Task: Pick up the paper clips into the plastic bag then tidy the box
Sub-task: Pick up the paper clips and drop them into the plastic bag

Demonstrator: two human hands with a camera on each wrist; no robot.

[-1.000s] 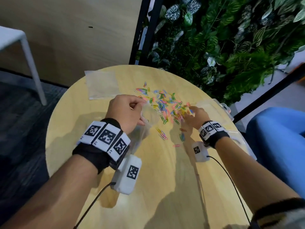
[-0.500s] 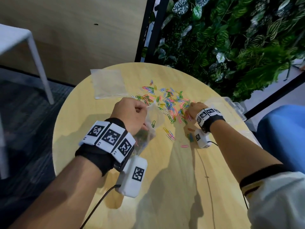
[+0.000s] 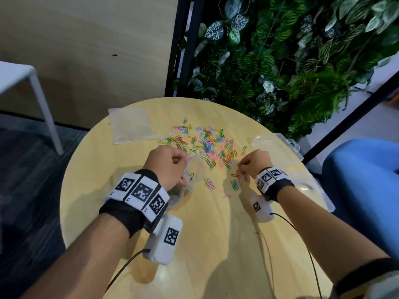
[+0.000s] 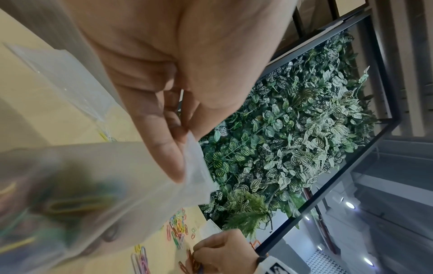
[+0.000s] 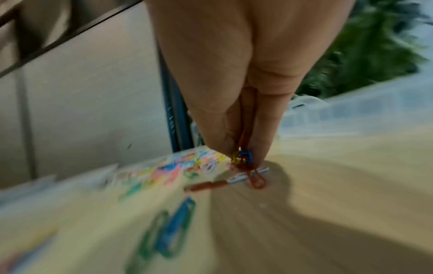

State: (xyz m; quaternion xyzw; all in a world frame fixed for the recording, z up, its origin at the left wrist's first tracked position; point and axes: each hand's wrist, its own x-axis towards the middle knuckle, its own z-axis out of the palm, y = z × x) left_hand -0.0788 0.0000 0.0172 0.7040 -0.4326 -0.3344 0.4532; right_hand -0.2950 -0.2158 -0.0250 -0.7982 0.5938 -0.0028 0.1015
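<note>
Several coloured paper clips (image 3: 207, 145) lie scattered on the round wooden table (image 3: 216, 244). My left hand (image 3: 170, 167) pinches the rim of a clear plastic bag (image 3: 194, 175) and holds it up above the table; blurred clips show inside the bag (image 4: 77, 204). My right hand (image 3: 250, 166) is at the near right edge of the pile, pinching a small bunch of clips (image 5: 243, 161) between thumb and fingers just above the wood. An orange clip (image 3: 235, 175) and a blue-green pair (image 3: 234, 184) lie loose beside it.
A second flat plastic bag (image 3: 131, 126) lies at the table's far left. A clear plastic box (image 3: 278, 143) with its lid open sits at the right edge. A plant wall (image 3: 280, 61) stands behind, a blue seat (image 3: 362, 180) to the right, a white table leg (image 3: 45, 111) to the left.
My right hand has drawn back from the middle of the pile toward me with clips pinched in it. The left hand keeps holding the bag in much the same place.
</note>
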